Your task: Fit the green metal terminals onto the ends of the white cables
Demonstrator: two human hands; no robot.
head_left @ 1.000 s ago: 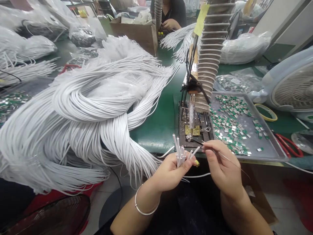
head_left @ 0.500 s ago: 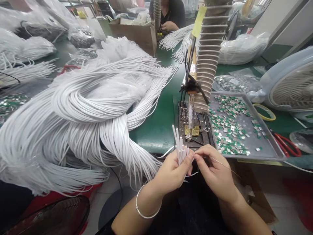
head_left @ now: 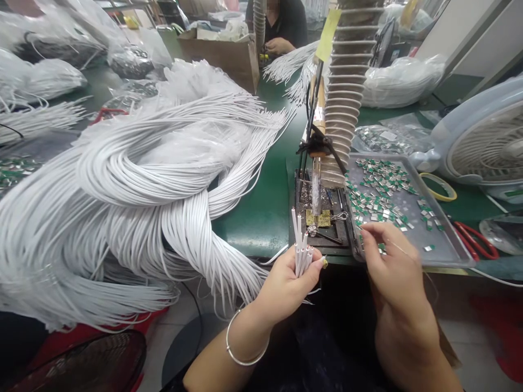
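My left hand (head_left: 288,283) is closed around several white cables (head_left: 301,253), whose cut ends stick up above the fingers. One wire tip shows beside my left thumb. My right hand (head_left: 394,261) is pinched at the near left edge of the grey tray (head_left: 445,245), with a thin wire (head_left: 398,249) running across its fingers. Small green and silver boards (head_left: 379,190) lie scattered in the tray. Left of it, a soldering iron (head_left: 316,179) hangs tip down over a dark stand (head_left: 300,237) with a yellow pad (head_left: 318,218).
Large white cable bundles (head_left: 151,179) cover the left side. A ribbed hose (head_left: 345,98) rises behind the iron. On the right are a fan (head_left: 486,136), a tape roll (head_left: 438,187) and red-handled pliers (head_left: 469,239). Across the table, a person (head_left: 281,32) sits near a cardboard box (head_left: 224,60).
My right hand has moved away from my left hand, rightward and slightly up to the tray edge. My left hand keeps the cables in nearly the same place.
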